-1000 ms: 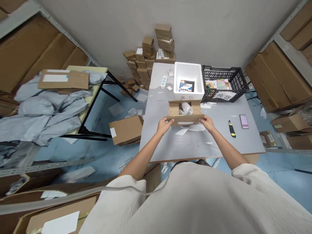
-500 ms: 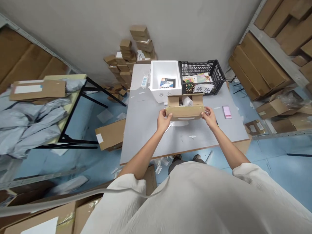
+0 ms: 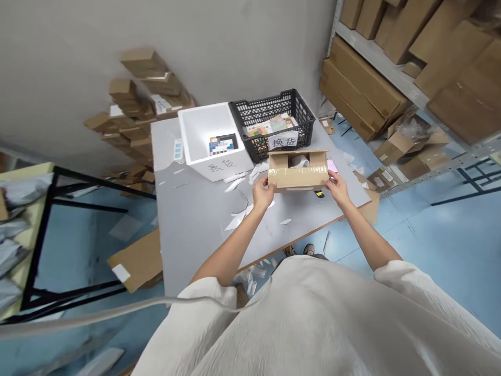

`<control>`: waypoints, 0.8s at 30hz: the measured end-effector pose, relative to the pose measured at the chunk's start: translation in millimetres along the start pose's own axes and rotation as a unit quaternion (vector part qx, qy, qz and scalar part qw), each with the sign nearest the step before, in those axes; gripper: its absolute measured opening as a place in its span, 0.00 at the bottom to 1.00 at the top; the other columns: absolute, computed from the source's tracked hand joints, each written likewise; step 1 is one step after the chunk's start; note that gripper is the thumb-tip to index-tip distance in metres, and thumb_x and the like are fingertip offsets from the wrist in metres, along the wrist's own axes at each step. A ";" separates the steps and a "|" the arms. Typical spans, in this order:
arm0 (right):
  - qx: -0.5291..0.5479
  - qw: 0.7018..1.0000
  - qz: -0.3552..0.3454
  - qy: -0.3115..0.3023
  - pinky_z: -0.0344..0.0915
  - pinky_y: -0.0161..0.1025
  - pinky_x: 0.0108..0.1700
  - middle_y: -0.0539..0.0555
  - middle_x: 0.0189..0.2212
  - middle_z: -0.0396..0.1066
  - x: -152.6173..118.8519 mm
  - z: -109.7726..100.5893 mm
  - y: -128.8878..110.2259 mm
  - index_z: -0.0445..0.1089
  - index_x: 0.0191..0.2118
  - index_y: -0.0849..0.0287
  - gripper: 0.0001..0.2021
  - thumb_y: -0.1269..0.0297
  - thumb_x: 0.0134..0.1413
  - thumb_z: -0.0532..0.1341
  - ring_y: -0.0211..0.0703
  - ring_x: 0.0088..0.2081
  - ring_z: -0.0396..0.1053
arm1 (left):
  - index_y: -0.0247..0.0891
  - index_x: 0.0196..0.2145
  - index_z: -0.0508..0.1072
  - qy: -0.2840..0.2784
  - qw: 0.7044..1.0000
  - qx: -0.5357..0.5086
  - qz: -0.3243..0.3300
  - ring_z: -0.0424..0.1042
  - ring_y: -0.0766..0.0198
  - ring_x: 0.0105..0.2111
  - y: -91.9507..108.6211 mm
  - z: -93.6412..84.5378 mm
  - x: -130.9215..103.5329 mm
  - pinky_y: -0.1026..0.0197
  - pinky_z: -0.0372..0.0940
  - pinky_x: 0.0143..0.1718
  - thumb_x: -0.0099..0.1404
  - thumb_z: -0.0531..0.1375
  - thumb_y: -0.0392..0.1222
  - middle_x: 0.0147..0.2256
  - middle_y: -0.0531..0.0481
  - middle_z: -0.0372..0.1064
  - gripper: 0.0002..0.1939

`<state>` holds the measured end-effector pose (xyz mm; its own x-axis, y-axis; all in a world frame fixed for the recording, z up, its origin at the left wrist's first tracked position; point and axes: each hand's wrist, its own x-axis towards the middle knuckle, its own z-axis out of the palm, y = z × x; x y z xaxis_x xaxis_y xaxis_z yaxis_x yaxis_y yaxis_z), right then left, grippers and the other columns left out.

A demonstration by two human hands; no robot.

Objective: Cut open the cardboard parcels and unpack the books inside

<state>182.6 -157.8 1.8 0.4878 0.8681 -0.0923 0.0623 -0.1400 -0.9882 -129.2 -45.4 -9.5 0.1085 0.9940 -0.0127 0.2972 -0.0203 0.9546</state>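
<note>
Between my two hands is a small brown cardboard box (image 3: 298,178) with its top open and shiny tape along the near flap. My left hand (image 3: 263,193) grips its left end, thumb on the near face. My right hand (image 3: 336,187) grips the right end in the same way. Something whitish (image 3: 300,161) lies inside the box; its kind cannot be made out. Partly behind the right end shows a pink-screened phone (image 3: 332,166) on the table. A small black and yellow object (image 3: 320,194) sits just below the box.
A white foam bin (image 3: 207,120) and a black plastic crate (image 3: 303,128) holding colourful packets stand at the back of the grey table (image 3: 188,224). Paper scraps (image 3: 235,220) lie left of the box. Stacked cartons (image 3: 136,104) line the wall; a loaded shelf (image 3: 376,57) stands right.
My view has turned to the right, so the table and bins appear further left. Both hands still hold the box, now over the table's right part. The black and yellow object shows below it.
</note>
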 end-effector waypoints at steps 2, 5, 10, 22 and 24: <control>-0.002 1.000 0.004 0.020 0.83 0.55 0.57 0.61 0.69 0.72 0.3 -11.6 1.7 0.78 0.67 0.51 0.38 0.46 0.50 0.73 0.58 0.61 0.75 | 0.41 0.56 0.83 -0.011 1.000 0.013 0.013 0.81 0.48 0.53 5.6 13.1 10.9 0.42 0.71 0.68 0.64 0.65 0.43 0.53 0.43 0.81 0.23; -0.011 0.998 0.006 0.059 0.82 0.55 0.58 0.62 0.70 0.72 0.9 -30.2 5.2 0.76 0.69 0.52 0.39 0.45 0.51 0.72 0.59 0.61 0.76 | 0.41 0.56 0.84 -0.026 0.999 0.016 0.035 0.80 0.48 0.53 17.9 35.1 25.7 0.43 0.71 0.68 0.64 0.64 0.40 0.52 0.43 0.81 0.23; -0.051 0.990 -0.023 0.130 0.79 0.59 0.63 0.65 0.68 0.72 1.1 -69.4 12.3 0.76 0.69 0.54 0.39 0.47 0.52 0.72 0.60 0.60 0.77 | 0.40 0.57 0.85 -0.079 0.994 0.015 0.081 0.80 0.46 0.54 39.0 81.0 46.3 0.41 0.70 0.70 0.65 0.64 0.38 0.51 0.41 0.80 0.23; -0.131 0.957 0.001 0.258 0.76 0.58 0.62 0.63 0.64 0.77 42.7 -191.1 35.7 0.78 0.65 0.55 0.35 0.50 0.51 0.69 0.56 0.49 0.76 | 0.42 0.59 0.85 -0.164 0.984 -0.023 0.061 0.84 0.46 0.55 73.8 236.3 79.4 0.41 0.75 0.68 0.63 0.66 0.32 0.54 0.43 0.83 0.27; -0.124 0.957 0.014 0.261 0.76 0.57 0.61 0.63 0.65 0.77 52.9 -213.7 39.5 0.78 0.66 0.56 0.35 0.52 0.52 0.69 0.54 0.47 0.76 | 0.41 0.59 0.85 -0.177 0.982 -0.023 0.058 0.84 0.45 0.56 79.9 264.9 84.6 0.40 0.75 0.68 0.63 0.66 0.32 0.56 0.42 0.83 0.27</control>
<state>397.0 -219.1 -15.9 0.8572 0.5146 0.0186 0.2149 -0.3247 -0.9211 155.0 8.7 -13.1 0.4648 0.8854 0.0011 0.2213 -0.1174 0.9681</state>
